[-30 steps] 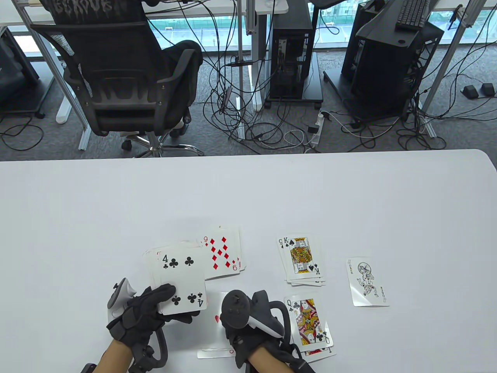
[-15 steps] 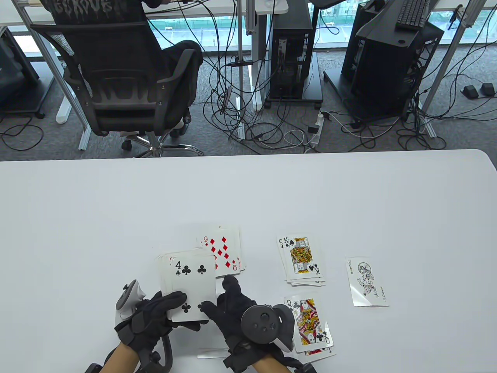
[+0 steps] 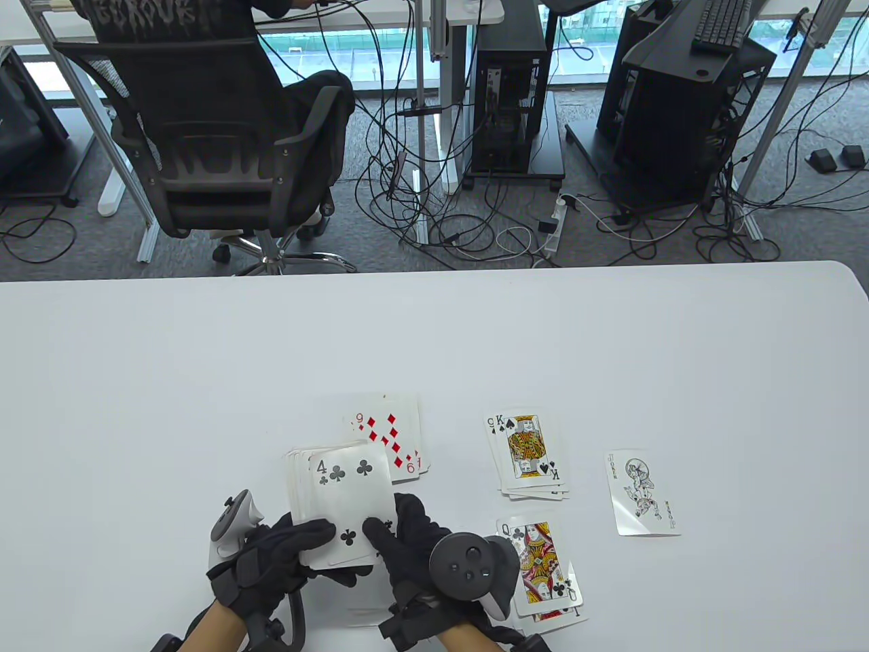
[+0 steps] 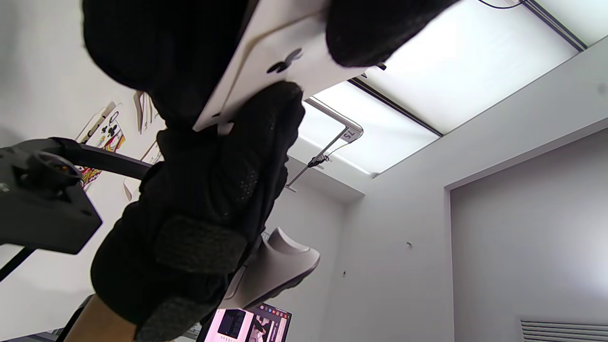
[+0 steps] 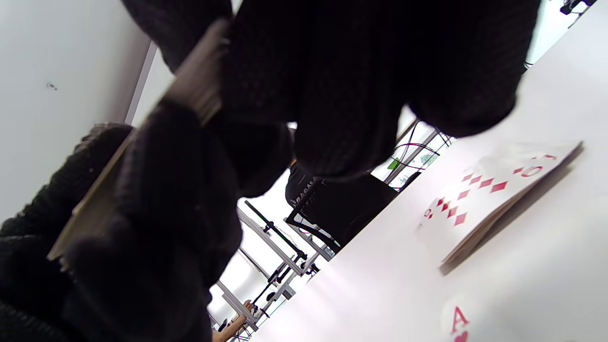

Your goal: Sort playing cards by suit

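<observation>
The left hand [image 3: 271, 557] holds a fanned deck of cards [image 3: 343, 502] face up above the near edge of the white bench [image 3: 204, 373], its fingers curled under the deck and its thumb lying across the lower left of the top card, the four of clubs [image 3: 353, 506]. The right hand [image 3: 421, 550] meets that card from the right: its thumb presses on the card's lower right corner while the other fingers reach under that edge, so the fingers are clamped on the four of clubs. In the left wrist view the card's face shows a club pip between the two gloves.

Taking the held deck as the landmark: the nine of diamonds pile [image 3: 390, 441] lies just beyond it on the bench, partly covered by the deck's far corner. The king of spades pile [image 3: 526, 455] lies well to the right of the deck. The queen of clubs pile [image 3: 543, 570] sits nearer than the king, right of the right hand and partly hidden by its tracker. A joker [image 3: 641, 492] lies alone farthest to the right. Below the deck, under the hands, another card edge shows; the right wrist view reveals a red ace [image 5: 458, 323] there.
</observation>
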Demonstrator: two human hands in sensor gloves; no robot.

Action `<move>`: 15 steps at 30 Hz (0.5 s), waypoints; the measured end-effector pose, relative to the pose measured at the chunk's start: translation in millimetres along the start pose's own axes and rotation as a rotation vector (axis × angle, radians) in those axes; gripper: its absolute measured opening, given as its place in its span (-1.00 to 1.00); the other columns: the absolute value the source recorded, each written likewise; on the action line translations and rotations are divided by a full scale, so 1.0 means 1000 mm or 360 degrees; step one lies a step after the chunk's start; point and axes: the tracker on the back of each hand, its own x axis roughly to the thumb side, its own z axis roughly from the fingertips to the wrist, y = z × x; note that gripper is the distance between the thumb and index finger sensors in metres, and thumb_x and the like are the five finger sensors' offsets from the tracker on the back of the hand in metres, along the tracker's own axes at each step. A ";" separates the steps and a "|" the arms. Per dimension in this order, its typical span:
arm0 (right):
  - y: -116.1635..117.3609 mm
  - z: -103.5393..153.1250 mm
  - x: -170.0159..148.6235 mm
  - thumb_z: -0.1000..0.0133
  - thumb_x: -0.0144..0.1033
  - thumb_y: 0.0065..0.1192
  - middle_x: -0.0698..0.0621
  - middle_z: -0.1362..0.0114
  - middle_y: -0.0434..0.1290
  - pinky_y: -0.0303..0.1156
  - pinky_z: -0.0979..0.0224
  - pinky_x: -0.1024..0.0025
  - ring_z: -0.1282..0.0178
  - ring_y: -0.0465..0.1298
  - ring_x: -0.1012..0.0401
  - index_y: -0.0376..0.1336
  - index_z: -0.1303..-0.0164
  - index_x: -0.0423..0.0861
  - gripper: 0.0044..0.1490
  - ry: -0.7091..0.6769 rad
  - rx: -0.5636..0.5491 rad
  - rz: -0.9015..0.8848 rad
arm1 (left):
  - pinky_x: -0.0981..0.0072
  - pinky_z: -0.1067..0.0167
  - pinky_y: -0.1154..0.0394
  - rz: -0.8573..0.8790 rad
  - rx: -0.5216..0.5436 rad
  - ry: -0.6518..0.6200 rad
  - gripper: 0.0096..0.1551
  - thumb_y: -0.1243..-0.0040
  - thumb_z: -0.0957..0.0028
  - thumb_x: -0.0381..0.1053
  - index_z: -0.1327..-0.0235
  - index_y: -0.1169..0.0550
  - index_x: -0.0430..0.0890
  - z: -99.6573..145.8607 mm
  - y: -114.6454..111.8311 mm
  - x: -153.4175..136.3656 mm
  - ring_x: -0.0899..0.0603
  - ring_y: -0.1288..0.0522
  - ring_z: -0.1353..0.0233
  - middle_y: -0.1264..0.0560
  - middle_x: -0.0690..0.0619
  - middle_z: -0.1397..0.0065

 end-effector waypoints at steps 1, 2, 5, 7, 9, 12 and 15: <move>0.000 0.000 -0.001 -0.21 -0.26 0.07 -0.01 0.19 0.55 0.59 0.03 0.04 0.24 0.64 0.05 0.16 -0.15 -0.49 -0.41 0.0010 -0.0002 -0.0009 | -0.09 -0.13 -0.53 -0.0004 0.0003 0.0002 -0.37 -0.15 -0.36 -0.10 -0.57 -0.13 -0.13 0.000 0.000 0.000 -0.40 -0.55 -0.26 -0.29 -0.29 -0.48; -0.001 -0.001 -0.004 -0.22 -0.27 0.06 -0.03 0.19 0.55 0.58 0.04 0.03 0.24 0.64 0.04 0.16 -0.15 -0.49 -0.42 0.0024 -0.0002 -0.0025 | -0.09 -0.13 -0.53 -0.0010 0.0007 0.0003 -0.37 -0.14 -0.36 -0.10 -0.57 -0.13 -0.13 0.000 0.001 0.000 -0.40 -0.55 -0.25 -0.29 -0.29 -0.48; -0.005 -0.003 -0.010 -0.22 -0.30 0.02 -0.05 0.18 0.56 0.58 0.03 0.01 0.23 0.64 0.02 0.17 -0.16 -0.51 -0.42 0.0082 -0.0027 -0.0027 | -0.08 -0.14 -0.53 -0.0015 0.0025 -0.0002 -0.38 -0.13 -0.37 -0.11 -0.57 -0.13 -0.13 0.001 0.001 0.001 -0.39 -0.55 -0.26 -0.29 -0.28 -0.48; -0.011 -0.004 -0.014 -0.22 -0.31 0.01 -0.05 0.19 0.57 0.58 0.05 0.01 0.25 0.64 0.02 0.18 -0.15 -0.52 -0.43 0.0118 -0.0050 -0.0036 | -0.08 -0.14 -0.53 -0.0007 0.0030 -0.0015 -0.38 -0.13 -0.37 -0.11 -0.57 -0.13 -0.13 0.001 0.002 0.002 -0.39 -0.55 -0.26 -0.29 -0.28 -0.48; -0.016 -0.006 -0.019 -0.22 -0.33 0.02 -0.04 0.22 0.57 0.59 0.07 0.02 0.28 0.65 0.03 0.20 -0.14 -0.53 -0.44 0.0154 -0.0070 -0.0060 | -0.07 -0.13 -0.54 -0.0003 0.0033 -0.0025 -0.39 -0.13 -0.38 -0.11 -0.57 -0.13 -0.13 0.001 0.002 0.002 -0.38 -0.55 -0.26 -0.29 -0.28 -0.47; -0.028 -0.011 -0.024 -0.23 -0.35 0.01 -0.01 0.25 0.58 0.60 0.09 0.06 0.31 0.65 0.07 0.21 -0.13 -0.53 -0.45 0.0219 -0.0124 -0.0108 | -0.05 -0.13 -0.54 0.0031 0.0029 -0.0048 -0.39 -0.12 -0.39 -0.11 -0.57 -0.12 -0.13 0.001 0.002 0.002 -0.37 -0.56 -0.26 -0.29 -0.28 -0.48; -0.044 -0.019 -0.027 -0.23 -0.37 0.01 0.01 0.28 0.58 0.61 0.11 0.09 0.34 0.65 0.10 0.20 -0.16 -0.55 -0.44 0.0219 -0.0181 -0.0221 | -0.03 -0.13 -0.55 0.0062 0.0024 -0.0078 -0.40 -0.11 -0.40 -0.11 -0.57 -0.11 -0.13 0.002 0.003 0.003 -0.36 -0.56 -0.25 -0.29 -0.27 -0.47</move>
